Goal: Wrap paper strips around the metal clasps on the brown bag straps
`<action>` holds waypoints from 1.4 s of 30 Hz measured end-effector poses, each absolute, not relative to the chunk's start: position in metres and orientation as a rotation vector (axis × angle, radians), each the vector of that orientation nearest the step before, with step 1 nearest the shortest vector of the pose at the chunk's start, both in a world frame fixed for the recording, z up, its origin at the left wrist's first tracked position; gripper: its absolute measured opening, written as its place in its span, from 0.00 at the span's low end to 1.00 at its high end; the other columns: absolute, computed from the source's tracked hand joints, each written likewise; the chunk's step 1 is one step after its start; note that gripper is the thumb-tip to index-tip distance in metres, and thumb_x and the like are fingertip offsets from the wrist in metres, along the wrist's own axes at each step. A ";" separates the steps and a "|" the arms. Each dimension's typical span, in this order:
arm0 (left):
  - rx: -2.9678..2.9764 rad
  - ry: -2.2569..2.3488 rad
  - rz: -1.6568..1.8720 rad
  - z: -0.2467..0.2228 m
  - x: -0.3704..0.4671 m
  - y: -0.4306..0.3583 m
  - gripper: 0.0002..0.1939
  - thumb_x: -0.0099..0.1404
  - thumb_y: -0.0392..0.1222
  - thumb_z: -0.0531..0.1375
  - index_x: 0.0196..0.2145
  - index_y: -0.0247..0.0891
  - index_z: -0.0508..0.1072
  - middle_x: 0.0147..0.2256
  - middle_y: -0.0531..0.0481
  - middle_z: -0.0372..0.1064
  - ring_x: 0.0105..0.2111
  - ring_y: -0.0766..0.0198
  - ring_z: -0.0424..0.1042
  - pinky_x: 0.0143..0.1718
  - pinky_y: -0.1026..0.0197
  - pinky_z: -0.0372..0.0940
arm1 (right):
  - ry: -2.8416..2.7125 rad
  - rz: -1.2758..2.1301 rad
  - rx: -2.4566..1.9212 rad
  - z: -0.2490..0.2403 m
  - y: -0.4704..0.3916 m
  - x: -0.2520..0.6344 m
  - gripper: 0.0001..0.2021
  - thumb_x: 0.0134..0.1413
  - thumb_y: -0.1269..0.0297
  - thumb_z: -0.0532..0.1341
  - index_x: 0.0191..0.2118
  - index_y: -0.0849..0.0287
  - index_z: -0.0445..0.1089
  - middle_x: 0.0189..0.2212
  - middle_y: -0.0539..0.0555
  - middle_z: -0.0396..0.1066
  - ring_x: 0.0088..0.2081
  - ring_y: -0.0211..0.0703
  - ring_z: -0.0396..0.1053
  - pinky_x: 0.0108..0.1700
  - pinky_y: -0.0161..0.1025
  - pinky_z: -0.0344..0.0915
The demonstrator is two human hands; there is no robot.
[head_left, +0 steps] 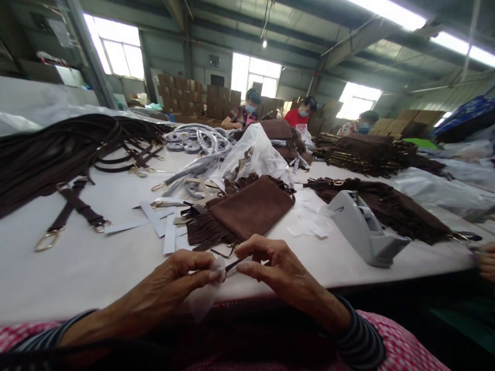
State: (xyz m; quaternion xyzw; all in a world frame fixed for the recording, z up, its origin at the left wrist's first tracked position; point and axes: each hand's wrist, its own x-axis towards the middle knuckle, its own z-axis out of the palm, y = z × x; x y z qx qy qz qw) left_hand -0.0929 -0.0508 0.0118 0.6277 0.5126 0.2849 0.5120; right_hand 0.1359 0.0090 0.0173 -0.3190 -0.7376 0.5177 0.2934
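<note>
My left hand (181, 278) pinches a small piece of white tissue paper (204, 296) at the near edge of the white table (77, 268). My right hand (270, 263) pinches a thin dark strap end (235, 264) that meets the paper between both hands. Just beyond my fingers lies a brown suede fringed bag (247, 208), with its fringe spread to the left.
A grey tape dispenser (367, 226) stands to the right. Dark brown straps with gold buckles (69, 154) pile at the left, white paper strips (158, 221) and grey straps (193, 141) in the middle, more fringed bags (386, 206) at the right. Three masked people sit at the far side; another person's hand (486, 260) shows at the right edge.
</note>
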 end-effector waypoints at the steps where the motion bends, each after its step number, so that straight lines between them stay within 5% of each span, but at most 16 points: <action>1: 1.517 1.220 0.687 0.011 -0.090 -0.051 0.19 0.69 0.55 0.59 0.30 0.36 0.74 0.28 0.55 0.63 0.29 0.67 0.60 0.29 0.66 0.55 | -1.894 1.515 -0.850 0.016 0.006 0.132 0.13 0.53 0.61 0.70 0.44 0.58 0.76 0.38 0.51 0.74 0.33 0.36 0.67 0.32 0.32 0.61; 3: 1.452 1.166 0.682 0.009 -0.084 -0.051 0.19 0.68 0.55 0.60 0.30 0.35 0.73 0.27 0.55 0.61 0.26 0.69 0.58 0.26 0.66 0.52 | -1.741 1.729 -0.842 0.012 0.002 0.125 0.17 0.50 0.59 0.72 0.45 0.59 0.76 0.36 0.51 0.75 0.31 0.35 0.67 0.30 0.31 0.60; 8: 1.186 1.094 0.685 -0.003 -0.079 -0.053 0.20 0.64 0.56 0.62 0.31 0.34 0.70 0.22 0.57 0.59 0.21 0.71 0.55 0.22 0.66 0.48 | -1.539 1.718 -0.847 -0.001 0.000 0.117 0.15 0.45 0.58 0.74 0.27 0.65 0.74 0.22 0.49 0.70 0.25 0.33 0.64 0.28 0.31 0.59; 13: 1.141 1.226 0.737 -0.010 -0.078 -0.049 0.17 0.56 0.51 0.69 0.30 0.35 0.70 0.22 0.57 0.63 0.22 0.70 0.58 0.22 0.67 0.51 | -1.522 1.711 -0.843 -0.008 0.002 0.119 0.16 0.44 0.57 0.75 0.26 0.63 0.70 0.20 0.46 0.67 0.21 0.32 0.63 0.24 0.31 0.60; 19: 1.183 1.291 0.725 -0.011 -0.083 -0.053 0.17 0.57 0.52 0.66 0.25 0.37 0.67 0.19 0.58 0.60 0.20 0.70 0.56 0.22 0.66 0.47 | -1.602 1.694 -0.799 -0.007 0.008 0.122 0.14 0.47 0.60 0.73 0.34 0.60 0.70 0.26 0.45 0.67 0.21 0.30 0.61 0.23 0.30 0.58; 23: 1.261 1.363 0.618 -0.007 -0.094 -0.057 0.18 0.59 0.53 0.63 0.24 0.36 0.68 0.19 0.59 0.56 0.21 0.70 0.53 0.22 0.65 0.46 | -1.990 1.242 -0.857 -0.001 0.018 0.138 0.01 0.60 0.68 0.64 0.37 0.59 0.72 0.29 0.48 0.68 0.29 0.35 0.65 0.32 0.33 0.63; 27: 1.297 1.395 0.561 -0.003 -0.103 -0.058 0.18 0.59 0.54 0.63 0.24 0.36 0.70 0.20 0.57 0.60 0.21 0.68 0.56 0.24 0.64 0.49 | -2.506 0.537 -0.761 0.002 0.023 0.146 0.07 0.61 0.74 0.61 0.41 0.57 0.74 0.42 0.53 0.70 0.45 0.42 0.65 0.46 0.38 0.63; 32: 1.406 1.467 0.494 -0.001 -0.114 -0.055 0.15 0.60 0.50 0.63 0.25 0.36 0.72 0.22 0.56 0.63 0.25 0.67 0.58 0.27 0.65 0.52 | -2.695 0.129 -0.723 -0.007 0.025 0.132 0.06 0.65 0.73 0.58 0.38 0.59 0.72 0.42 0.55 0.68 0.43 0.43 0.64 0.37 0.36 0.61; 42: 1.551 1.553 0.480 0.000 -0.117 -0.048 0.14 0.61 0.50 0.63 0.26 0.36 0.74 0.23 0.56 0.64 0.27 0.66 0.61 0.28 0.65 0.54 | -2.376 0.783 -0.656 -0.005 0.044 0.137 0.06 0.55 0.78 0.66 0.34 0.60 0.73 0.33 0.49 0.70 0.34 0.35 0.69 0.38 0.32 0.62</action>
